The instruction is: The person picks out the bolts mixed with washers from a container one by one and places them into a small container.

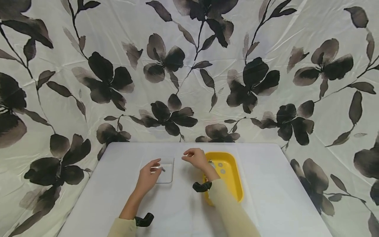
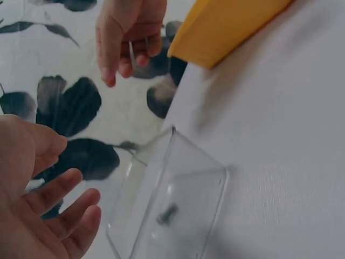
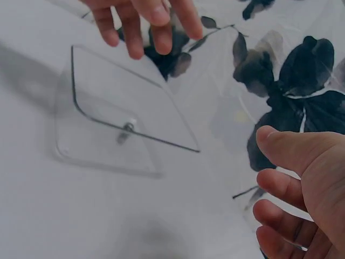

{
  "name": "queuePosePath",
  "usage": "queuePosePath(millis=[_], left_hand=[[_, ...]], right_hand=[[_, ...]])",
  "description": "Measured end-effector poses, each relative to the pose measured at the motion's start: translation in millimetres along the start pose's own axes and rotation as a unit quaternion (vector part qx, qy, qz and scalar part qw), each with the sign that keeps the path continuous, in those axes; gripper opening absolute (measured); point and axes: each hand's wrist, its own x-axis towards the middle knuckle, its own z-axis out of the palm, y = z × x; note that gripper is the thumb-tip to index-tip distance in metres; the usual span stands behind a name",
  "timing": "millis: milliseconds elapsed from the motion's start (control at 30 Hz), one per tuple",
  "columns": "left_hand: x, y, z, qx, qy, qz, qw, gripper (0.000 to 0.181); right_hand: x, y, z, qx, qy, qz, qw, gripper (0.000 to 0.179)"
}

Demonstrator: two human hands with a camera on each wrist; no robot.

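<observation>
A clear plastic box (image 1: 168, 181) stands on the table with a small dark metal piece (image 3: 128, 128), shaped like a short bolt, lying inside. My left hand (image 1: 149, 174) hovers over the box's left side, its fingers loosely bent and holding nothing, as the left wrist view shows. To the right, my right hand (image 1: 196, 158) is raised between the box and a yellow tray (image 1: 238, 184). Its fingers (image 3: 280, 186) are relaxed and apart from the thumb, with nothing between them. The right forearm covers part of the tray's left side.
Inside the yellow tray lie grey round discs (image 1: 222, 171) and other small pieces, partly hidden by the right hand and wrist. A white cloth covers the table (image 1: 266, 197). Behind it hangs a floral curtain (image 1: 207, 92). Each wrist carries a black camera mount (image 1: 144, 220).
</observation>
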Motion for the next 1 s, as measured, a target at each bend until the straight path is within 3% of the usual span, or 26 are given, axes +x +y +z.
queuePosePath(millis=[333, 500, 700, 1000], left_hand=[[-9.9, 29.7, 18.2, -0.012, -0.047, 0.004, 0.9988, 0.040], [-8.8, 36.2, 33.8, -0.051, -0.079, -0.018, 0.9954, 0.040], [-7.8, 39.6, 54.2, -0.108, -0.136, -0.046, 0.9837, 0.043], [-11.3, 36.3, 82.7, -0.173, -0.197, -0.108, 0.9590, 0.063]], right_hand=[[-4.4, 12, -30, 0.004, 0.013, -0.004, 0.9999, 0.023], [-9.3, 24, -53, 0.001, 0.023, -0.009, 0.9997, 0.023], [-14.1, 40, -75, 0.000, 0.050, -0.019, 0.9986, 0.020], [-22.7, 68, -84, 0.003, 0.046, 0.027, 0.9986, 0.019]])
